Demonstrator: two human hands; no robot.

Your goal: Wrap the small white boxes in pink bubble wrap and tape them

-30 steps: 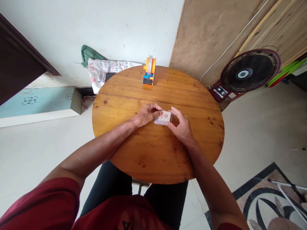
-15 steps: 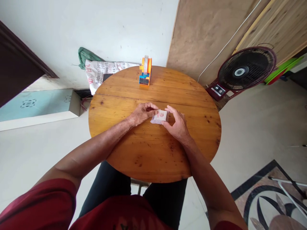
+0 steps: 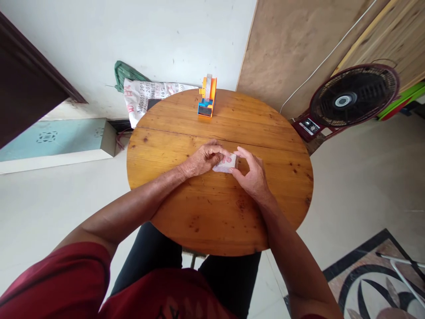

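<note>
A small white box (image 3: 228, 164) with red print, covered in clear plastic wrap, lies between my hands over the middle of the round wooden table (image 3: 206, 212). My right hand (image 3: 251, 176) grips its right end, thumb on the near side and fingers on the far side. From the left, my left hand (image 3: 204, 160) is closed on the box's left end, with the index finger reaching over the printed top and the thumb tucked below it. Its fingertips partly cover the print.
An orange and blue tape dispenser (image 3: 207, 97) stands at the table's far edge. Beyond the table are a printed white sack (image 3: 136, 104) on the left and a dark red fan (image 3: 348, 99) on the right. A white wall rises behind.
My left index finger has moved rightward onto the top of the box. The right hand keeps its grip. The whole view shifts slightly with my head.
</note>
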